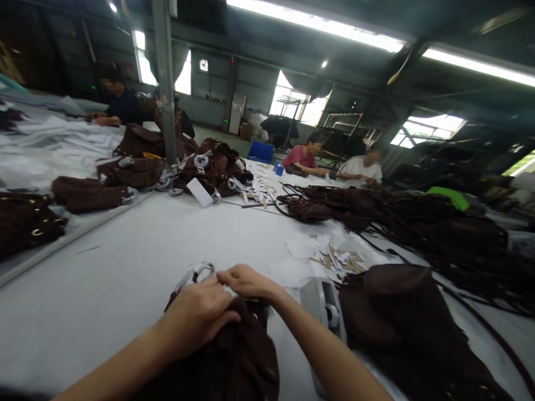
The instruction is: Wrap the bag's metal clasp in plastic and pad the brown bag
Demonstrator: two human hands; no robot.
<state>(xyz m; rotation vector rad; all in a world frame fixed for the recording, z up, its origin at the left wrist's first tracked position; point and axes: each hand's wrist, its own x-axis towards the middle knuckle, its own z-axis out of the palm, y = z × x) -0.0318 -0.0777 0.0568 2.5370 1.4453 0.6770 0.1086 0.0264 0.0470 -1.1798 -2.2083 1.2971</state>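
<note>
on brown bag (251, 359), left hand (196, 312) curled

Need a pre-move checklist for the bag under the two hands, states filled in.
1. Left-hand grip in contact with brown bag: ok, at its upper end.
2. Right-hand grip secure: cannot tell, what the fingertips pinch is hidden.
3. Pale loop at the bag's far end fastened: cannot tell.
4. Grey holder apart from that bag: ok where visible; the right forearm hides part.
5. Second brown bag apart from the holder: cannot tell, edges meet in view.
6. Worktop free of paper scraps: not ok, some lie beyond the holder.
</note>
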